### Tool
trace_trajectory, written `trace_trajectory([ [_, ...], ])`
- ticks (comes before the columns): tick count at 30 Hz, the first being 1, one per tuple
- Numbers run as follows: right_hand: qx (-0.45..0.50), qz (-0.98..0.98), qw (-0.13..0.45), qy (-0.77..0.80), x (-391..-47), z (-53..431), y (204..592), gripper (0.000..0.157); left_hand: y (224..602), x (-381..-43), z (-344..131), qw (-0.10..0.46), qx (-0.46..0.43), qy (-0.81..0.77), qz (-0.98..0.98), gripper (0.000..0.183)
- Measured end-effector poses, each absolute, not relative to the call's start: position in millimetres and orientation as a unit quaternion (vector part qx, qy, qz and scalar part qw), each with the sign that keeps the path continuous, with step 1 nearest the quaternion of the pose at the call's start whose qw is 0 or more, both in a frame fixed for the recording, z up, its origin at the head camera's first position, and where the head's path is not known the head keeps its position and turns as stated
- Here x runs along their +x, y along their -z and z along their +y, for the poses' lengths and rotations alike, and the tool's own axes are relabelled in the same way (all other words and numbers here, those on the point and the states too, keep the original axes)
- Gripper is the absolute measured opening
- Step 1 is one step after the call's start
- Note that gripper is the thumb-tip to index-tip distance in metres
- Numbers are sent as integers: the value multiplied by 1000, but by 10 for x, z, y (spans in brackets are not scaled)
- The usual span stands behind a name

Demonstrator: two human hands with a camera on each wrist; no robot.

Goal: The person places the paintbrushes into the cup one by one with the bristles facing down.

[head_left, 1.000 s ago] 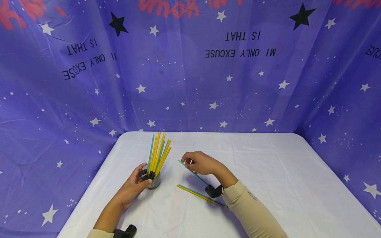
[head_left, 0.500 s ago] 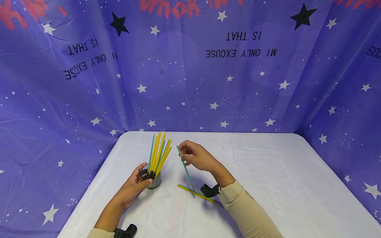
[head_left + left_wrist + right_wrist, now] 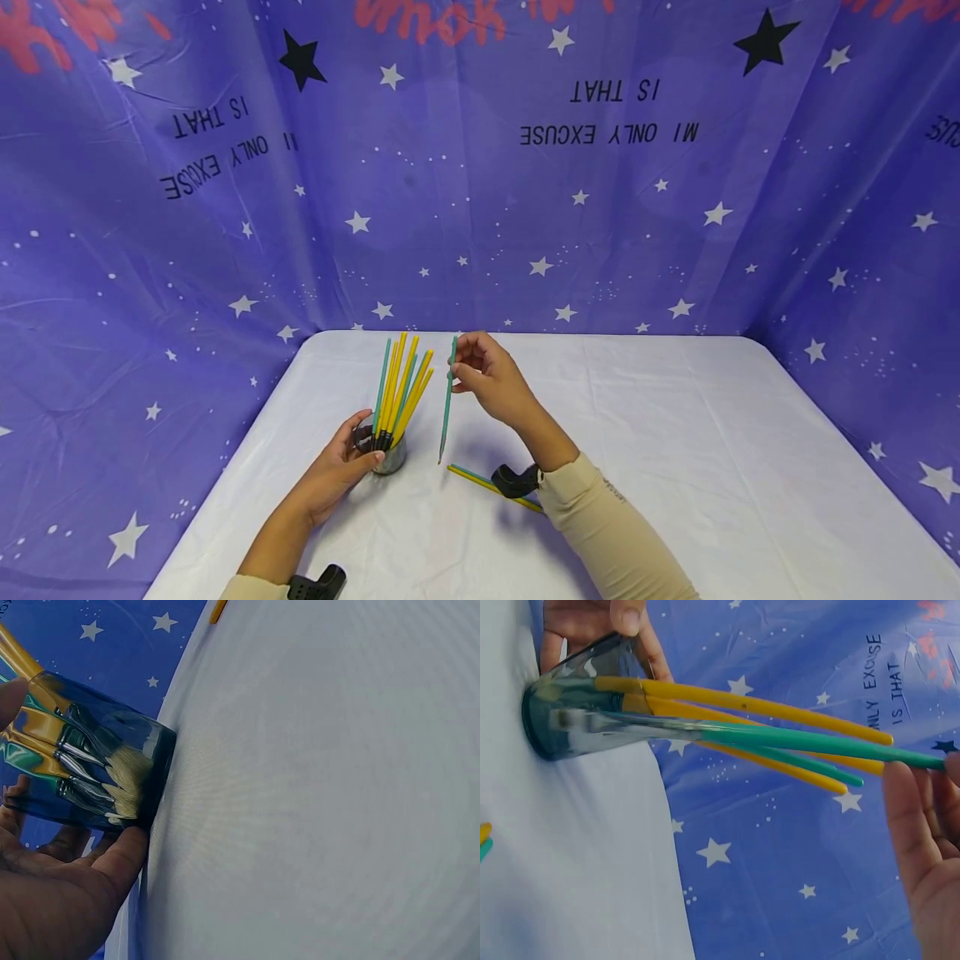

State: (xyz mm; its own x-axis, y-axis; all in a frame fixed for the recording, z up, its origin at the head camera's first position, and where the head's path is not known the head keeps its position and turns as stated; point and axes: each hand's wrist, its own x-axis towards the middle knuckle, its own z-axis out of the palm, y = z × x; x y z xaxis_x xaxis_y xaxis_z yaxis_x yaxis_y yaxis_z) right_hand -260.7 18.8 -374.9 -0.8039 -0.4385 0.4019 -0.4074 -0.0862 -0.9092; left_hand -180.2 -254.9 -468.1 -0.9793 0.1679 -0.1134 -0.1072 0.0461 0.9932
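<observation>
We've got the right hand (image 3: pixel 487 379) pinching a slim green-handled paintbrush (image 3: pixel 447 400) near its top end, held almost upright above the white-clothed counter (image 3: pixel 675 433), bristle tip down, just right of the clear glass jar (image 3: pixel 386 454). The left hand (image 3: pixel 337 471) wraps its fingers (image 3: pixel 124 851) round that jar, packed with yellow and green brushes (image 3: pixel 397 387). We'd call the brush light, stiff and smooth, so a pinch on the handle suits it; the glass looks breakable and slippery. Two more brushes (image 3: pixel 480 482) lie near the right wrist, partly hidden behind it. The held brush's bristles are too small to make out.
</observation>
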Motion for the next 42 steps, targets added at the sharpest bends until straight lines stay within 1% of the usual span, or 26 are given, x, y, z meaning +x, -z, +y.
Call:
trace_trajectory([
  [8, -302, 605, -48, 735, -2555, 49, 3742, 20, 4688, -1800, -2549, 96, 22, -689, 718, 83],
  [14, -307, 566, -83, 760, -2506, -58, 3778, 21, 4692, -1804, -2542, 98, 20, -696, 711, 84],
  [17, -307, 560, -91, 764, -2487, -111, 3817, 21, 4692, -1808, -2540, 97, 19, -701, 706, 85],
  [27, -298, 602, -59, 738, -2434, -278, 3991, 21, 4691, -1813, -2537, 97, 13, -700, 708, 84],
  [32, -292, 628, -33, 721, -2423, -316, 4044, 21, 4689, -1810, -2537, 98, 15, -701, 706, 83],
  [38, -293, 682, -4, 670, -2422, -328, 4165, 15, 4689, -1807, -2546, 99, 19, -700, 707, 85],
  [42, -309, 733, 10, 606, -2417, -289, 4220, 9, 4692, -1806, -2547, 98, 22, -701, 706, 84],
])
